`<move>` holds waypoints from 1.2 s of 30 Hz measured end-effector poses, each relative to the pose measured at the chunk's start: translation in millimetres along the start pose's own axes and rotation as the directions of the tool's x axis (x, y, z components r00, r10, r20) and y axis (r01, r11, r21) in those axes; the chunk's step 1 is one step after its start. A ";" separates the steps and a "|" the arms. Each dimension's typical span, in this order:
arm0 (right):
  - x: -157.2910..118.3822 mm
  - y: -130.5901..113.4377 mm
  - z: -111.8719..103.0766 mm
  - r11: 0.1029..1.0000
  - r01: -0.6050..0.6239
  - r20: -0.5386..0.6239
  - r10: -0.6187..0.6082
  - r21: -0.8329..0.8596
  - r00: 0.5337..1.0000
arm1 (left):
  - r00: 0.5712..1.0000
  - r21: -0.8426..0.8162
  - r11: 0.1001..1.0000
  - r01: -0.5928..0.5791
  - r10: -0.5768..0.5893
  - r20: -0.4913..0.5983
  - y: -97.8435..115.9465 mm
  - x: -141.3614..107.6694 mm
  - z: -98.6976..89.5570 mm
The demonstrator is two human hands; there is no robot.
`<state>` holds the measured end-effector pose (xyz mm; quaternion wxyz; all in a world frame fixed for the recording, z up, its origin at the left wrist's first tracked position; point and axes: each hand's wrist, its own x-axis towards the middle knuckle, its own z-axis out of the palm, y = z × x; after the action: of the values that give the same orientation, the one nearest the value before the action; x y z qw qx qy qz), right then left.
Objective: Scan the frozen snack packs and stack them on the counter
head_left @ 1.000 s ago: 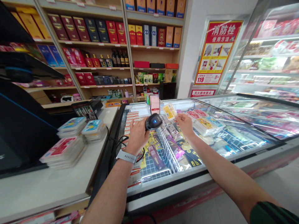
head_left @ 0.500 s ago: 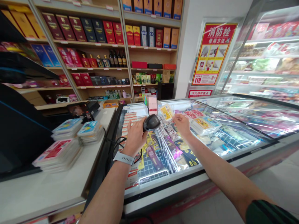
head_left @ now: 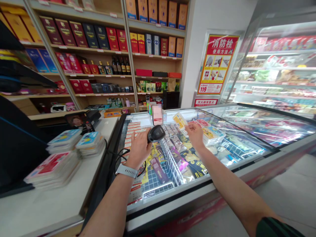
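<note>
My left hand [head_left: 140, 144], with a grey watch on its wrist, grips a black barcode scanner [head_left: 156, 133] over the glass-topped freezer [head_left: 209, 194]. The scanner's head points right, towards my other hand. My right hand [head_left: 196, 133] pinches a flat, clear packet with a yellow label [head_left: 180, 121] by its lower right edge, tilted above the glass. A stack of similar packets with yellow, blue and red labels [head_left: 209, 134] lies on the freezer, just right of and behind my right hand. Through the glass, wrapped ice creams show in a white wire basket [head_left: 172, 164].
On the white counter [head_left: 56, 207] at left stand several stacks of flat packets [head_left: 55, 168] beside a dark screen [head_left: 14, 144]. A black cable [head_left: 120, 153] loops along the freezer's left edge. Behind are shelves of boxes and bottles [head_left: 120, 65]; a lit fridge [head_left: 278, 72] stands at right.
The whole view has shifted slightly left and down. The packet in my right hand is a little farther from the scanner and tilts more. Both hands keep their holds.
</note>
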<state>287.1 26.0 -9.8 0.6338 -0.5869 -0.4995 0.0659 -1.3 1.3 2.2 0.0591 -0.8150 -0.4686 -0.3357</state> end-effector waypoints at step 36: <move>-56.6 12.6 -96.8 0.156 0.674 0.643 -0.207 -0.722 0.737 | 1.000 -0.018 1.000 0.001 -0.001 -0.004 -0.7 -0.6 1.2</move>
<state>334.3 -73.8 -33.3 0.0450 -0.6317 -0.7087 -0.3107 -1.4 1.8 0.8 0.0524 -0.8148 -0.4656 -0.3415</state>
